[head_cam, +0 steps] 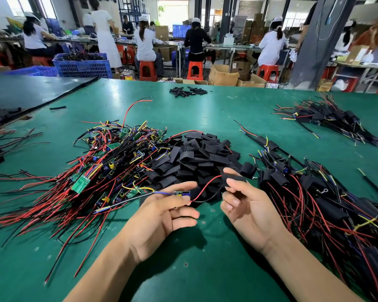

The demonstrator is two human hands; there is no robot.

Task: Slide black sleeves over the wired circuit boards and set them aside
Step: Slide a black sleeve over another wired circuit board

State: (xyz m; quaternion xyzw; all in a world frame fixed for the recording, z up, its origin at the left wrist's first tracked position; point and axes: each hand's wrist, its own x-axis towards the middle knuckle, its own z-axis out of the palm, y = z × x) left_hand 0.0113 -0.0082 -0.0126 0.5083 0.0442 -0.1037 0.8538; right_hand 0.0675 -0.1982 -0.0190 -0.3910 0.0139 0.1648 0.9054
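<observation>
Head: right hand [249, 205] half-hides sleeve [237, 177].

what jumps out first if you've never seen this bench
First the tangle of wired circuit boards, red and black, left of centre on the green table, with a heap of black sleeves beside it. In front, the left hand pinches one board and the right hand a sleeve; sleeved boards lie piled at right.

Bright, even daylight comes from far windows [172, 9], which are blown out. Soft sheen on the green worktop [140, 94]; faint shadows beneath the forearms. Wide-angle bending at edges; far right blurred.
</observation>
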